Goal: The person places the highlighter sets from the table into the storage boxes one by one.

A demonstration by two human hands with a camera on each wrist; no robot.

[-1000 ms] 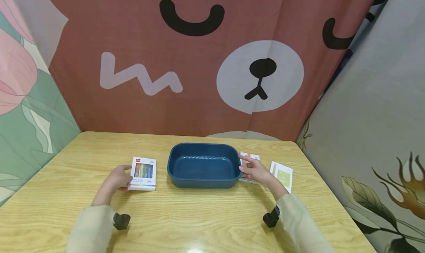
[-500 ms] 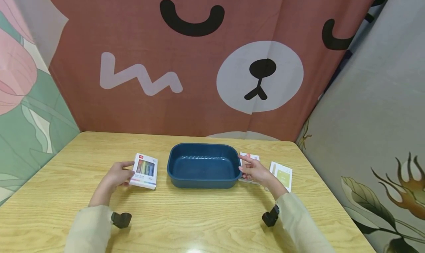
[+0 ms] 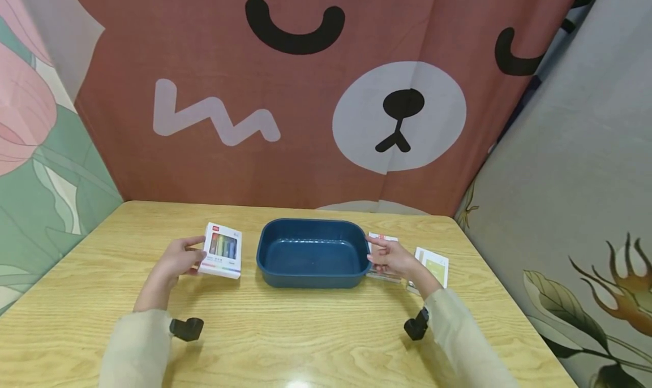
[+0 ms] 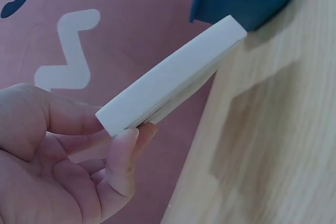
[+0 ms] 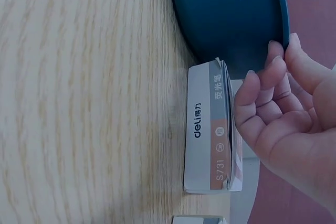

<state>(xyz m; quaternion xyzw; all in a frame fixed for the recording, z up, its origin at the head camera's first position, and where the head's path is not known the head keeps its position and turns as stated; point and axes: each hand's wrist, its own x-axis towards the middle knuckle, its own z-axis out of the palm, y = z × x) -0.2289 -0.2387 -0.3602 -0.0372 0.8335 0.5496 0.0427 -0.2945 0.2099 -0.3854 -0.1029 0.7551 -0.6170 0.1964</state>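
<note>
My left hand (image 3: 178, 258) pinches the lower left edge of a white box with a window showing coloured sticks (image 3: 222, 251). In the left wrist view the white box (image 4: 173, 74) is tilted and off the table, with its shadow below. The fingertips of my right hand (image 3: 392, 258) pinch the right rim of a blue rectangular bin (image 3: 313, 281). The bin has nothing in it. In the right wrist view a deli highlighter box (image 5: 202, 129) lies beside the bin, under my right hand (image 5: 294, 103). The hand partly covers that box in the head view.
A white and green box (image 3: 437, 266) lies right of the highlighter box, partly behind my right wrist. The wooden table (image 3: 295, 331) meets a printed bear curtain (image 3: 229, 173) at the back. Patterned cloth (image 3: 550, 207) hangs on the right.
My left hand has lifted the white box with the coloured sticks off the table and moved it slightly away from me. My right hand and the bin have stayed in place.
</note>
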